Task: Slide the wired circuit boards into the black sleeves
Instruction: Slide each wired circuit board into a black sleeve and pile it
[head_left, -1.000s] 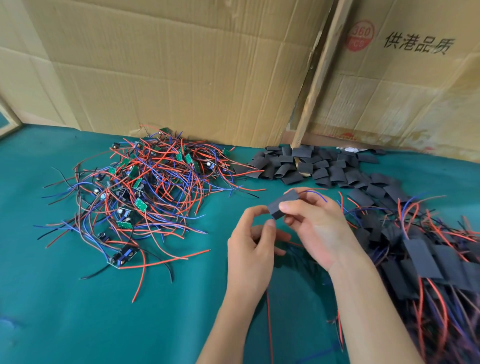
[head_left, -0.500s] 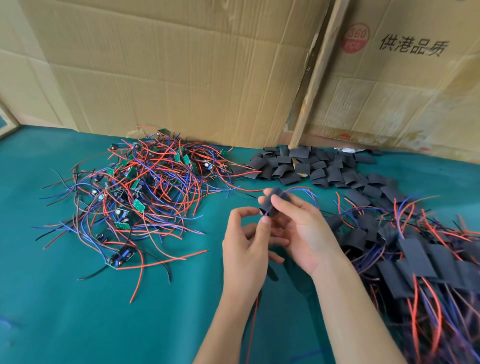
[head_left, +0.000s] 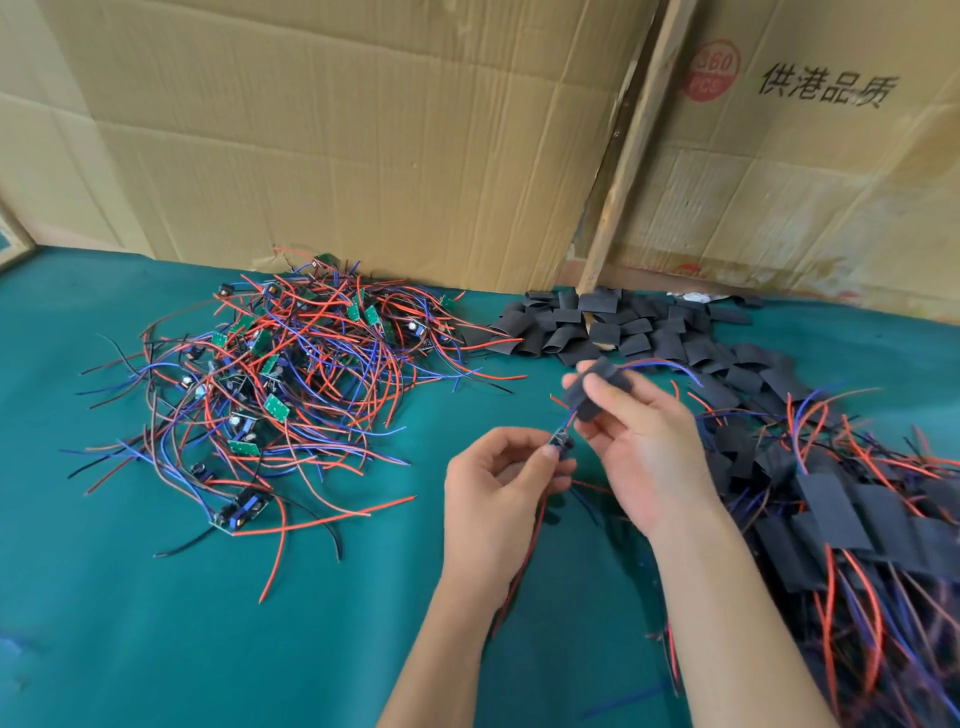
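Green table cover (head_left: 156, 623): taken as the landmark for all that follows. Backed at its far edge by cardboard sheets (head_left: 337, 130) and a leaning wooden strip (head_left: 631, 140).

Far left of the cover: large tangle of bare wired boards (head_left: 270, 384), red, blue and black leads sprawling outward. None sleeved, as far as can be seen.

Right edge of the cover: heap of finished pieces (head_left: 841, 509), black sleeves on, leads trailing.

Far middle of the cover, at the foot of the wooden strip: pile of empty sleeves (head_left: 587, 325), loose and flattened.

Above the near middle of the cover, between the heaps: both hands raised, working one piece.

Right hand (head_left: 644, 447): fingers curled, pinching a black sleeve (head_left: 589, 397) at its sides. Sleeve held the farther of the two items; its long axis tilted, lower mouth pointing down and toward the left hand. Red and blue leads already threaded through, emerging from the far end and arcing toward the right edge.

Left hand (head_left: 493, 493): thumb and forefinger clamped on the small circuit board (head_left: 561, 446). Board just below and to the near left of the sleeve mouth, apart from it, joined only by the short run of leads. More leads hang beneath the hand.

Judgement: board not yet entered. Board's long axis appears roughly in line with the sleeve's, though too small to confirm. Next move likely a short closing of the two hands along that diagonal line. Risk: a board corner or component catching on the flattened mouth.
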